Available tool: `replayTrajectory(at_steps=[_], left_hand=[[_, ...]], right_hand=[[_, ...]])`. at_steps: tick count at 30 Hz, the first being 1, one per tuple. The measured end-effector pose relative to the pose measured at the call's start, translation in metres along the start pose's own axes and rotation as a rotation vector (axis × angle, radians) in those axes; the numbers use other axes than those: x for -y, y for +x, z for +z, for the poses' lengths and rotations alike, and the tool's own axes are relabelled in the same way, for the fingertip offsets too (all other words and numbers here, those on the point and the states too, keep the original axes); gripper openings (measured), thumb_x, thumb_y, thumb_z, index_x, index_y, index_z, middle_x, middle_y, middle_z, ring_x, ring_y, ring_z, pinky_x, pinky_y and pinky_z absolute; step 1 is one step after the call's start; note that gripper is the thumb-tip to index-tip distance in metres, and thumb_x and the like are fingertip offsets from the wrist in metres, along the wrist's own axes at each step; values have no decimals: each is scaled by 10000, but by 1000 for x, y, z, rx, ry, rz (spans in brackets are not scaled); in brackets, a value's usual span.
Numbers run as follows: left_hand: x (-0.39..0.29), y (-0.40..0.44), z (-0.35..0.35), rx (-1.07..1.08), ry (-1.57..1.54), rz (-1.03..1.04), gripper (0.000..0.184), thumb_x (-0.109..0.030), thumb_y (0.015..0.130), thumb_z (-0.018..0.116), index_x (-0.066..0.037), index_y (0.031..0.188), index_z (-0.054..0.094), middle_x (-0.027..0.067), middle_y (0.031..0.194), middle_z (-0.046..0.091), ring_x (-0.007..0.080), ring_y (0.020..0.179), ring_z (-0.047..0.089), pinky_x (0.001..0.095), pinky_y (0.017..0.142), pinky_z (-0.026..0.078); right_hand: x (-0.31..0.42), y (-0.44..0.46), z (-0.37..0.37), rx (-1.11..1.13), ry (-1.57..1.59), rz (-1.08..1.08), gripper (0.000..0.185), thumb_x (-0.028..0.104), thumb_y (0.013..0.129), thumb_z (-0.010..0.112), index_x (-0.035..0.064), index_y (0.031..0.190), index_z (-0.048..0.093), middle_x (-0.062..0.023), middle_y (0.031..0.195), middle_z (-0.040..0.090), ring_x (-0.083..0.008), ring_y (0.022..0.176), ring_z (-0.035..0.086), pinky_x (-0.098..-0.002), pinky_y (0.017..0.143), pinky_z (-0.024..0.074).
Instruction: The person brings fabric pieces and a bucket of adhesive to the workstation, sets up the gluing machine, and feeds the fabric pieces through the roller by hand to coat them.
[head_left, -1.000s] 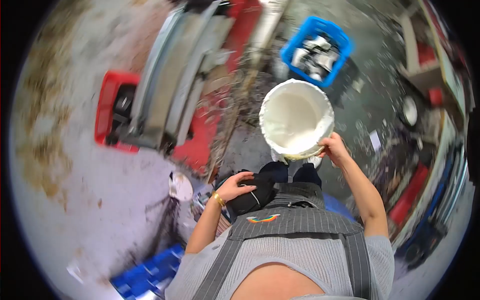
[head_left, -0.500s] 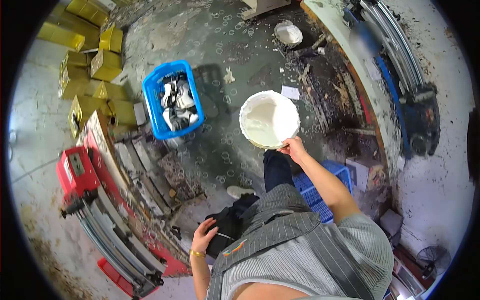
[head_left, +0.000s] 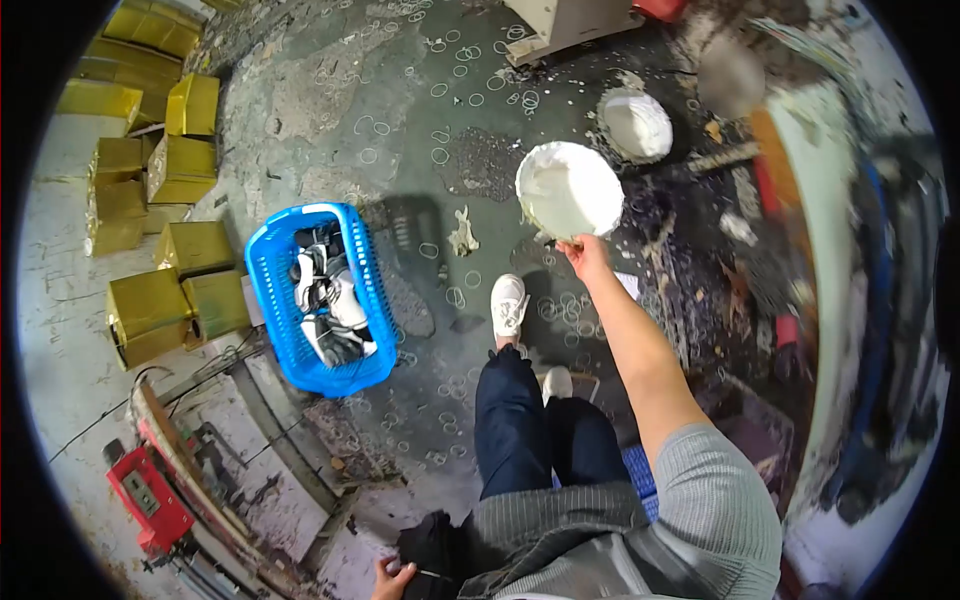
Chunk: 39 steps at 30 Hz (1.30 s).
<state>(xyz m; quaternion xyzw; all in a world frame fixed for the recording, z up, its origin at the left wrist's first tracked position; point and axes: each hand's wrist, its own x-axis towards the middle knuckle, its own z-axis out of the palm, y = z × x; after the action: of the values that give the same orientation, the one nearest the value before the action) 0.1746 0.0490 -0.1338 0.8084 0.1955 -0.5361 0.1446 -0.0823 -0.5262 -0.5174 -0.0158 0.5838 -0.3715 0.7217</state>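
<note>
My right hand (head_left: 583, 255) grips the near rim of a white bucket (head_left: 570, 190), its fingers closed on the edge. The bucket is held out in front of me, its open top facing up and its inside coated white. Down at the bottom edge, my left hand (head_left: 393, 578) is partly in view beside a black bag (head_left: 432, 545) at my waist; its thumb and a finger show against the bag, and whether it grips the bag cannot be made out.
A blue basket (head_left: 262, 300) of black and white pieces stands on the floor to the left. Yellow boxes (head_left: 185, 170) line the left wall. Beyond the bucket sits another white container (head_left: 636, 126). A worn bench (head_left: 800, 150) runs along the right.
My view has turned, and the bucket has come nearer to the white container on the floor, still in my right hand. My feet have stepped forward. My left hand now shows lower in view.
</note>
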Motion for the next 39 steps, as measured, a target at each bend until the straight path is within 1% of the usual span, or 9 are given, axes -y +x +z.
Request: replayTrajectory(at_steps=[5,10,14,16,19,21,27,33,39], left_hand=[[-196,22,81,24,302,-346,556,-335,702,752,-54,1085,463,79,875,528,178,792,497,326,676,446],[-263,53,89,64,289,-139,560,-338,663,788,-9,995,478,30,766,486,142,691,449,273,614,421],[-281,56,70,129,538,-112,598,-293,643,796,9,1053,482,86,901,585,148,831,542,276,724,458],[-246,71,60,197,487,22,665,-396,545,842,1,950,496,58,821,558,148,781,524,296,701,453],[-281,46,76,150,490,196,811,-502,608,760,14,1119,398,200,1063,540,295,1000,545,358,849,440],[-261,46,75,100,372,334,785,-456,586,799,12,1055,378,167,972,532,268,907,555,337,789,453],[-200,11,65,-14,42,174,854,-502,573,785,50,1100,403,227,1062,567,295,1022,552,317,880,422],[-83,-16,33,-46,-344,235,1010,-540,541,778,109,1203,377,225,1124,526,274,1050,524,313,911,402],[-7,-78,-7,187,-873,327,981,-358,655,776,125,1304,220,189,1199,498,206,1104,487,296,953,370]], right_hand=[[10,210,57,39,176,34,227,-17,728,420,-148,906,475,-251,779,595,-301,598,628,-263,446,546],[31,348,81,154,99,-144,310,-53,730,430,-179,1012,423,-297,913,569,-320,694,627,-245,546,573],[44,410,43,466,196,53,537,113,772,606,-122,1181,349,-251,1095,520,-355,1024,534,-420,949,436],[37,324,73,140,118,206,708,367,850,544,-99,1295,251,-253,1349,305,-326,1277,291,-370,1085,248],[5,239,40,267,-478,188,619,431,891,457,168,1397,217,-231,1365,305,-274,1282,306,-357,1073,240],[-18,175,-2,375,-644,330,387,392,877,521,83,1110,539,-105,1031,579,-173,956,542,-278,850,429],[-61,-45,-142,306,-1142,418,358,324,876,471,87,615,528,-32,462,451,-133,369,427,-255,327,325],[-45,-176,-116,105,-1673,86,415,368,873,482,33,627,500,-48,418,354,-168,315,385,-309,298,307],[-39,-338,-11,523,-1710,-143,391,309,875,488,31,601,482,-9,493,443,-108,398,397,-276,344,317]])
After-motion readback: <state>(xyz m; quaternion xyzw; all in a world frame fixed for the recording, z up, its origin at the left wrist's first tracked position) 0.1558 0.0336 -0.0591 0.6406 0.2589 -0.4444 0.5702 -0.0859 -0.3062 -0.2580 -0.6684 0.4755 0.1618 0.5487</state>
